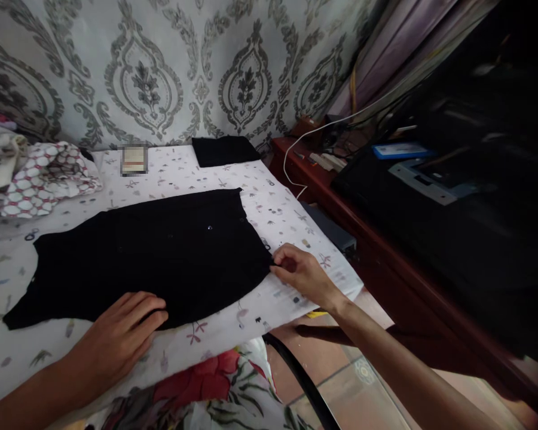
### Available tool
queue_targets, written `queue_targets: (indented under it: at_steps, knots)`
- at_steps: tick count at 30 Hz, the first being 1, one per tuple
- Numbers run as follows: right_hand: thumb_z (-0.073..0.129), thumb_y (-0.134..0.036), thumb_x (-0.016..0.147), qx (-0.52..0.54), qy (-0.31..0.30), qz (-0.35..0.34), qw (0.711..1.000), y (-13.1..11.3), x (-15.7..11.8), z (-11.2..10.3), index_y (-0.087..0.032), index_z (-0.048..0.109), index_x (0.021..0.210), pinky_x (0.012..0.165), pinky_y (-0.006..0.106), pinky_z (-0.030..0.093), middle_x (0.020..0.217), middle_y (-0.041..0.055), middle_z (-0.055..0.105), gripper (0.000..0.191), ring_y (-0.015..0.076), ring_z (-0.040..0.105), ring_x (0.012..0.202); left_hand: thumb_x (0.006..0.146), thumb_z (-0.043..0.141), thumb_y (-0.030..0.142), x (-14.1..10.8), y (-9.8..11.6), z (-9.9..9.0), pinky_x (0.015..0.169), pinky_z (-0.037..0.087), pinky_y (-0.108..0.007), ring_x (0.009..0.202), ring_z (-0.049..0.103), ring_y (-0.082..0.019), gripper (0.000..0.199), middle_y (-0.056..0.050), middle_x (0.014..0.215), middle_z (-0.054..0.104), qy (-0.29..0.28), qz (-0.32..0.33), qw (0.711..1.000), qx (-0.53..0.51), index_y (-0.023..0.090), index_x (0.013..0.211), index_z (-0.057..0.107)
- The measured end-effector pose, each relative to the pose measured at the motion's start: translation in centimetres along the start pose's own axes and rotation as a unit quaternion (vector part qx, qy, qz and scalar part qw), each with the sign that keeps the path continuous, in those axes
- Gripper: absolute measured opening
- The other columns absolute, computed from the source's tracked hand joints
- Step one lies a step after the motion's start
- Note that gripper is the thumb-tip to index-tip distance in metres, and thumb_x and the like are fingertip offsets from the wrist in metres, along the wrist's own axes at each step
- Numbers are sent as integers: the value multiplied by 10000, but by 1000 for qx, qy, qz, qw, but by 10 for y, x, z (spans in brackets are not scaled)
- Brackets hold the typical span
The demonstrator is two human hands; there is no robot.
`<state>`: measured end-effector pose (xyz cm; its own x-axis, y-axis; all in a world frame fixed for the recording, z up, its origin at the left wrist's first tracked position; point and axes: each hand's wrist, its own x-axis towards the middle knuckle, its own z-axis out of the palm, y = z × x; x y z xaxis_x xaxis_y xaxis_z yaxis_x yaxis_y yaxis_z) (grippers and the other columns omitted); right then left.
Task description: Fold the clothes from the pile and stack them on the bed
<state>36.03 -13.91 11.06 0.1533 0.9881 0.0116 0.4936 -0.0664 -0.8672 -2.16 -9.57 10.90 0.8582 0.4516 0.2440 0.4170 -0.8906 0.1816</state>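
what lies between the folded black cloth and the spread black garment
Only bare patterned sheet separates the folded black cloth from the black garment in the head view.

An open strip of patterned sheet (173,177) runs between the black garment (156,254) and folded black cloth (224,151); bunched clothes (49,182) block its left end.

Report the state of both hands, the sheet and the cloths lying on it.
Black button-front garment: spread flat
Left hand: on the garment's near edge, grip unclear
Right hand: pinching the garment's right end
Rear black cloth: folded flat
Hexagon-patterned cloth: crumpled
Far-left cloth pile: heaped
Printed sheet: spread beneath
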Motion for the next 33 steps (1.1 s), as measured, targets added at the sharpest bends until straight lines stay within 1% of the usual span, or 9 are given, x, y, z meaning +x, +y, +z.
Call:
queue_targets:
  at_steps: [2, 4, 6, 9, 14, 20, 25, 29, 33]
  knots:
    - [704, -375, 777, 100, -2, 21, 995, -2, -1, -1, -214, 540, 747, 509, 248, 375, 835, 4, 618, 233, 90, 471, 562, 974, 400, 123, 0, 0, 0, 953, 475, -393, 1061, 605, -217, 318, -64, 1103, 689, 3, -9, 1000, -7, 206, 1096, 681]
    - [714, -421, 796, 176, -21, 53, 983, -2, -1, -2, -221, 522, 791, 447, 229, 309, 691, -45, 563, 277, 67, 414, 461, 978, 415, 146, -1, 0, 1, 954, 474, -397, 1056, 607, -218, 292, -63, 1104, 689, 8, -20, 1000, -10, 208, 1087, 679]
    - [716, -461, 810, 213, -35, 69, 974, 0, 1, -2, -226, 513, 819, 421, 219, 259, 563, -95, 457, 311, 58, 370, 396, 977, 426, 162, 0, 0, 1, 958, 475, -402, 1052, 612, -221, 279, -63, 1106, 690, 12, -28, 1000, -9, 210, 1081, 680]
    - [730, -478, 806, 215, -37, 74, 973, 7, 3, -1, -225, 511, 850, 423, 210, 258, 555, -99, 469, 337, 60, 413, 397, 974, 422, 156, 0, 1, 0, 957, 481, -405, 1038, 618, -220, 286, -65, 1097, 692, 11, -29, 999, -11, 210, 1065, 688]
    - [672, -443, 870, 156, -47, 46, 986, 14, 2, -3, -226, 616, 1128, 459, 222, 319, 553, -97, 459, 342, 80, 439, 446, 983, 454, 219, -1, 3, -1, 942, 491, -409, 1042, 616, -231, 251, -72, 1089, 693, 9, -28, 1000, 8, 208, 1082, 685]
    - [672, -372, 862, 30, -124, -19, 992, 11, -3, -18, -237, 736, 1118, 538, 249, 445, 778, -4, 578, 297, 107, 532, 604, 985, 459, 191, 0, 3, 3, 919, 488, -407, 1028, 620, -236, 246, -72, 1067, 702, 33, 14, 997, 70, 188, 1100, 676]
    - [539, -148, 868, -172, -104, -122, 972, 10, -8, -20, -274, 717, 1182, 640, 281, 505, 834, 15, 571, 382, 129, 561, 662, 944, 371, 36, -5, 3, 4, 927, 491, -377, 995, 627, -209, 357, -67, 1025, 704, 51, 17, 997, 62, 179, 1012, 691]
    - [497, -174, 905, -196, -79, -140, 967, 7, -5, -21, -263, 723, 1091, 657, 303, 514, 884, 38, 602, 305, 150, 580, 689, 990, 414, 206, -9, -2, -3, 931, 518, -348, 1002, 654, -209, 288, -53, 1061, 716, 23, -115, 990, -73, 226, 1085, 686]
    - [610, -329, 892, -95, -47, -142, 984, 2, 18, -22, -265, 713, 933, 817, 364, 523, 1055, 62, 642, 128, 203, 634, 905, 958, 489, 491, 6, -21, -16, 707, 548, -272, 869, 675, -211, 344, -35, 949, 719, -2, -308, 922, -234, 246, 1109, 677]
